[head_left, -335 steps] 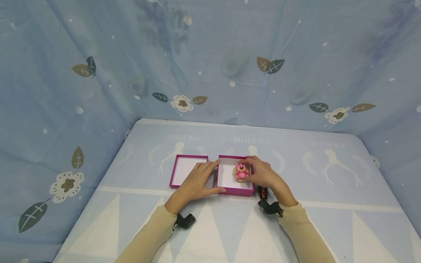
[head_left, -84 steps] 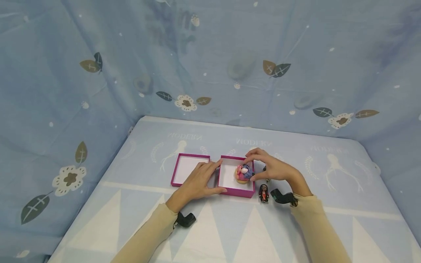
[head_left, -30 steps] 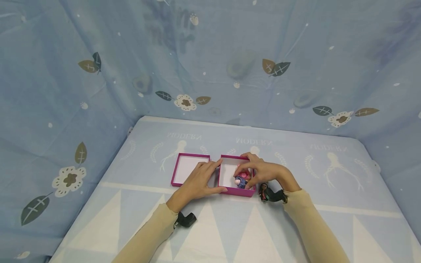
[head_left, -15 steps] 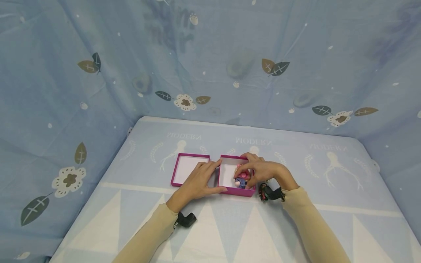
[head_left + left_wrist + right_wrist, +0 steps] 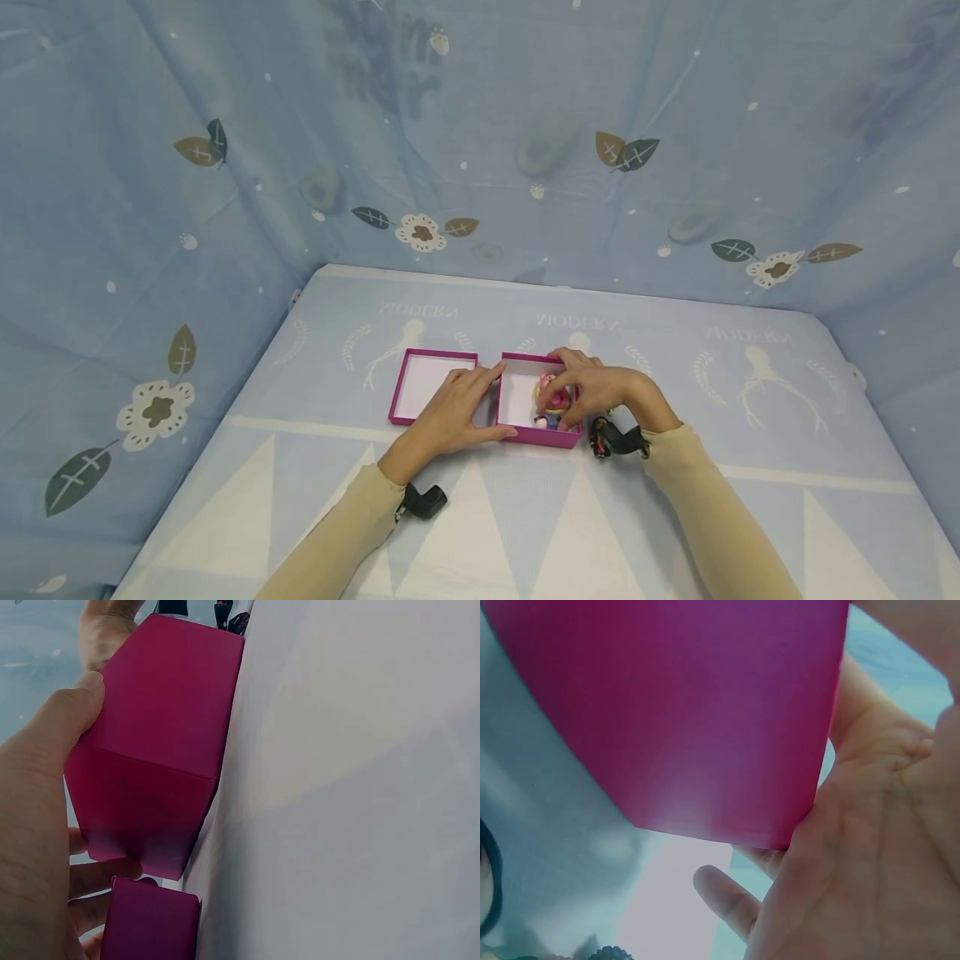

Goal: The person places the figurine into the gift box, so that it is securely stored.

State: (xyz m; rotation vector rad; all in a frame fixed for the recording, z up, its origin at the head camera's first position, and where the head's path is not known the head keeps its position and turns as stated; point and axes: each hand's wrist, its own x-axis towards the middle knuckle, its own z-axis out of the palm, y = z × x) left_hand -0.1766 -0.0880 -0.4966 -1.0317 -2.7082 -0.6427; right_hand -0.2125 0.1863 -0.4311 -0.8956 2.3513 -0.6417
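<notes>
In the head view, the open magenta box [image 5: 538, 437] stands with its white inside facing up. My left hand [image 5: 452, 412] holds its left end, thumb on the front wall and fingers along the left side; the left wrist view shows the thumb over the front wall's [image 5: 165, 697] upper edge. My right hand [image 5: 598, 390] reaches over the right wall, thumb and fingertips pinching a small blue toy figure [image 5: 551, 421] inside. Behind it sits a pink bear figure [image 5: 546, 381], partly covered by my fingers. From the right wrist, the magenta wall [image 5: 705, 735] hides the fingertips.
The shallow magenta lid [image 5: 431, 387], white inside, lies to the left of the box. A small dark-haired figurine [image 5: 598, 437] lies on the cloth right of the box, partly behind the right wrist camera [image 5: 624, 442]. A blue patterned curtain [image 5: 480, 125] hangs behind the table.
Earlier, the right hand was on the pink bear in the box, then brought the blue figure above it. Since then the blue figure has moved down towards the front wall. The left hand stayed put.
</notes>
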